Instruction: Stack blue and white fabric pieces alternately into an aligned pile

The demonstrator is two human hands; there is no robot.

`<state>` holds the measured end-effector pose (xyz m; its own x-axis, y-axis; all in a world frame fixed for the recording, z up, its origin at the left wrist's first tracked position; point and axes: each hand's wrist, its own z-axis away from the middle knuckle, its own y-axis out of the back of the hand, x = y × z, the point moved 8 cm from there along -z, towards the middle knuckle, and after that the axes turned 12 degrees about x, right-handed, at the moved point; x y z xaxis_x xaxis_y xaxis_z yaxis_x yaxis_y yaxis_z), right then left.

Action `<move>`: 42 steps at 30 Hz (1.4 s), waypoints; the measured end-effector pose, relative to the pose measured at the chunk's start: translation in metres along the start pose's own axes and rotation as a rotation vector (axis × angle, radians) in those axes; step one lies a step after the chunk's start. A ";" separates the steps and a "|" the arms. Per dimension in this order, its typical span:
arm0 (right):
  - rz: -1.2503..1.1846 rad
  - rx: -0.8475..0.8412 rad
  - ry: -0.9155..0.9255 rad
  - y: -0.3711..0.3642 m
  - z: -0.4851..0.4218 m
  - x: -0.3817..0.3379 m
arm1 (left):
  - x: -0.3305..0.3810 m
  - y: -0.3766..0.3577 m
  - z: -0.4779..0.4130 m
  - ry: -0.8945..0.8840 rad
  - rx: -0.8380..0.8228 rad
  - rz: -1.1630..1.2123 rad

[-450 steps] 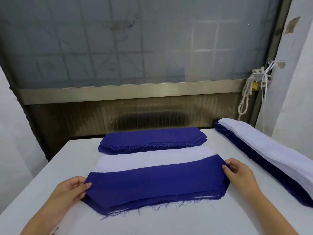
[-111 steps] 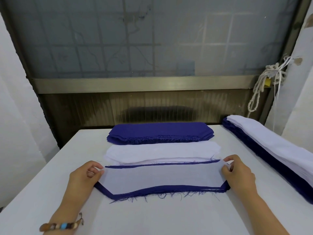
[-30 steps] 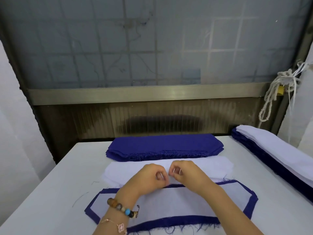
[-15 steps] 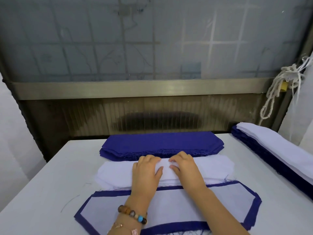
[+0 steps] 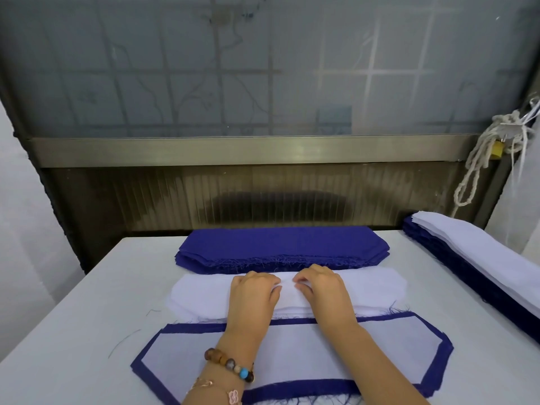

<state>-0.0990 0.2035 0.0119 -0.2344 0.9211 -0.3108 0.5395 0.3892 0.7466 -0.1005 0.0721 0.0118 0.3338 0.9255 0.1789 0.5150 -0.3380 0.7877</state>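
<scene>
Curled now where they lay flat half a second ago, your left hand [image 5: 253, 299] and right hand [image 5: 321, 293] sit close together on the white stack [image 5: 374, 290]; whether they pinch its top piece cannot be told. The pile [image 5: 298, 355] nearest you on the surface [image 5: 87, 331] shows white uppermost, so a piece from the blue stack [image 5: 280, 247] looks due next.

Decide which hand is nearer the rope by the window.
Right. The right hand is on the white stack, below and left of the rope; the left hand sits beside it, farther left.
</scene>
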 end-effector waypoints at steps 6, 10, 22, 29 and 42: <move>-0.004 0.001 -0.003 0.000 0.002 -0.001 | -0.003 0.004 0.002 0.069 0.020 0.034; 0.022 -0.019 -0.018 -0.003 0.001 0.000 | -0.003 0.001 0.002 0.071 0.000 0.032; 0.144 -0.050 -0.019 -0.007 0.003 -0.001 | 0.000 0.005 0.002 0.054 0.009 0.089; 0.079 -0.004 -0.041 -0.001 0.003 -0.002 | 0.000 0.022 -0.001 0.055 0.159 0.046; 0.086 0.076 0.033 0.017 0.003 -0.011 | 0.005 0.041 -0.004 0.000 0.228 -0.099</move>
<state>-0.0854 0.2001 0.0261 -0.2104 0.9508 -0.2272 0.6183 0.3095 0.7225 -0.0811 0.0635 0.0473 0.2725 0.9561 0.1077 0.7101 -0.2753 0.6480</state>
